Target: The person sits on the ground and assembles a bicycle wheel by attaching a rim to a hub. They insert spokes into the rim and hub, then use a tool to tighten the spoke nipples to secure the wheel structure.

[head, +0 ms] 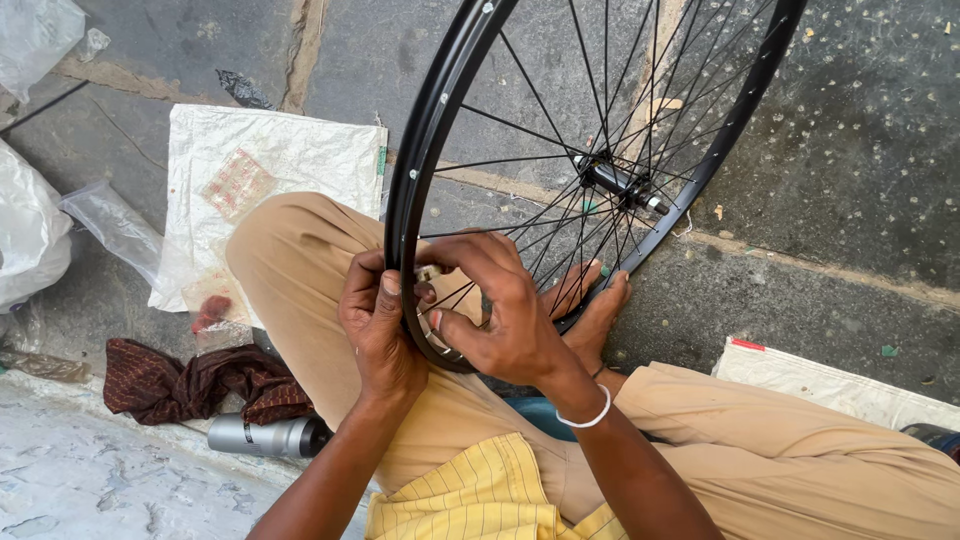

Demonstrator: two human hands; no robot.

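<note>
**Both hands meeting at the lowest arc of the rim**

At the centre of the frame, the person's left hand [375,325] is wrapping around the outside of the black metal bicycle wheel rim [410,175], thumb lying flat against its wall, fingers curled closed on it. Opposite, the right hand [500,310] is reaching in from the spoke side, its fingers narrowed to a pinch around a small pale metal piece [430,272] sitting at the rim's inner face; whether that piece is a nipple or a tool tip cannot be told. So the small piece is lying between the two hands, touching the right fingertips and just beside the left thumb.

The wheel is standing nearly upright, leaning toward the upper right of the frame, with its black hub [612,180] well above the hands and thin spokes [530,215] fanning down to them. The rim's lowest arc is resting against the person's bare feet [598,305] and tan trousers [300,270]. At lower left, a dark red cloth [190,380] and a silver metal cylinder [262,436] are lying on the stone floor [860,130], well apart from both hands.
</note>
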